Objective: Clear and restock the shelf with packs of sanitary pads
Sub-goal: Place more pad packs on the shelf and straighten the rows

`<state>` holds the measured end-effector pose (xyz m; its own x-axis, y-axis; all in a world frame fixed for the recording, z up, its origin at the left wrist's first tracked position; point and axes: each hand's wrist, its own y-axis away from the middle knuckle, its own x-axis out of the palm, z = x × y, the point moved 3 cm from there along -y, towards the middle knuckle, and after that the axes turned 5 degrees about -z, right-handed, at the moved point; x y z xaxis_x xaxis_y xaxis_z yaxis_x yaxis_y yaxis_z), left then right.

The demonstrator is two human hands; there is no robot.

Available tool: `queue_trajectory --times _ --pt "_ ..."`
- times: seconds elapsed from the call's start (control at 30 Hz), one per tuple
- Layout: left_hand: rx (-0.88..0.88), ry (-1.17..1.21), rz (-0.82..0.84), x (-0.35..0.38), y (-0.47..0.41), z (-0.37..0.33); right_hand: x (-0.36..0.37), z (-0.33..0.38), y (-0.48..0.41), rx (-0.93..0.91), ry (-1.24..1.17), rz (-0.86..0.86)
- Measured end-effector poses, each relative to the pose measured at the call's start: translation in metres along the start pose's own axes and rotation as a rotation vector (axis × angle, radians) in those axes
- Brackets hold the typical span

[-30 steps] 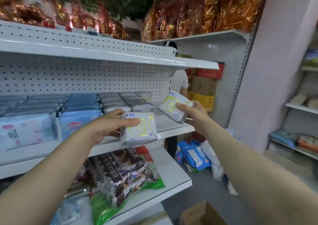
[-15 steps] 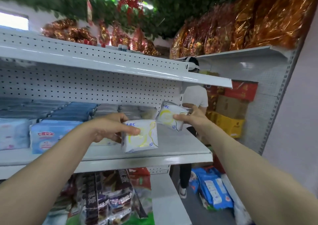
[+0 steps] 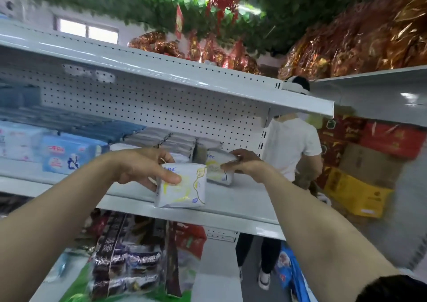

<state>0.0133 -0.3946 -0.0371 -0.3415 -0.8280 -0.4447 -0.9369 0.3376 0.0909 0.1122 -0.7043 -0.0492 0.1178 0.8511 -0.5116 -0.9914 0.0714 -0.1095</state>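
Note:
My left hand (image 3: 141, 167) grips a white pad pack with yellow print (image 3: 184, 189), held just in front of the white shelf's front edge (image 3: 143, 203). My right hand (image 3: 245, 164) holds a second, matching pad pack (image 3: 217, 171) that sits on the shelf board at the right end of the row. Behind both packs, rows of grey-white pad packs (image 3: 175, 141) stand against the pegboard back. Blue pad packs (image 3: 69, 153) fill the shelf further left.
An upper shelf (image 3: 184, 80) overhangs the hands. Dark snack bags (image 3: 129, 255) lie on the lower shelf. A person in a white shirt (image 3: 291, 147) stands just past the shelf's right end, beside red and yellow cartons (image 3: 360, 190).
My right hand has carried its pack down and inward until it rests on the shelf board. My left hand's pack stays at the front edge. The camera has tilted upward.

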Motion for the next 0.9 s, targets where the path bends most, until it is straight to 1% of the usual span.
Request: queue_trajectory --times 0.13,0.27,0.43,0.6,0.9 --pt "-0.015 -0.014 -0.03 0.006 0.004 -0.005 0.017 -0.001 -0.017 -0.041 0.057 0.032" --pt "-0.03 -0.037 -0.04 0.008 0.005 -0.007 0.027 0.005 -0.028 -0.12 0.182 -0.035" --pt "-0.05 -0.045 -0.053 0.007 0.007 -0.007 0.032 0.004 -0.04 -0.141 0.207 -0.064" --pt "-0.071 -0.049 -0.046 0.004 0.007 -0.005 0.039 0.002 -0.054 -0.162 0.177 -0.094" --pt "-0.045 -0.008 -0.035 -0.007 0.004 0.002 0.044 0.002 -0.071 -0.194 0.207 -0.1"
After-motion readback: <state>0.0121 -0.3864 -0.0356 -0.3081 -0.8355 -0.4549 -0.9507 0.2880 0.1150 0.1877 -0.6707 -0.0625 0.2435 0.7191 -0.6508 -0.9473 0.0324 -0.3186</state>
